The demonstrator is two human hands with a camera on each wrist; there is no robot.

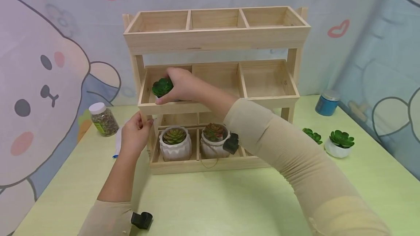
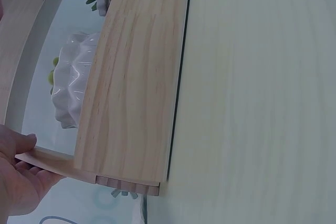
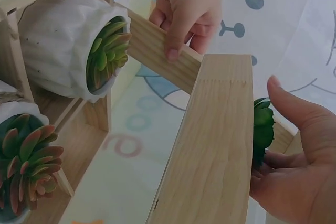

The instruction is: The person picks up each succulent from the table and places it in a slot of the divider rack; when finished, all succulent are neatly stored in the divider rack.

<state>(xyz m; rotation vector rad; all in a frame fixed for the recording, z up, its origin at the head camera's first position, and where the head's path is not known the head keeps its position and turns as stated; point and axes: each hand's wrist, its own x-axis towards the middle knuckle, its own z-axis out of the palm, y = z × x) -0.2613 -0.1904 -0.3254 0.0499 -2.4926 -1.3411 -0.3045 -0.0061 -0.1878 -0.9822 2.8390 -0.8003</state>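
Note:
My right hand (image 1: 183,85) holds a small green potted succulent (image 1: 162,87) in the left compartment of the middle tier of a wooden three-tier shelf (image 1: 216,41). In the right wrist view the tier's front board hides most of that succulent, and the fingers curl in behind it. Below, my left hand (image 1: 135,133) grips the shelf's left side post (image 3: 163,51), thumb on one face. Two larger succulents in white pots, one green (image 1: 175,148) and one reddish (image 1: 214,148), stand in the bottom tier, just under the right forearm.
A jar of brown granules (image 1: 104,120) with a white lid stands left of the shelf. On the right are a blue jar (image 1: 327,103), a small succulent in a white pot (image 1: 339,145) and another green succulent (image 1: 312,135) partly behind the right sleeve. A patterned cloth backdrop (image 1: 356,6) hangs behind.

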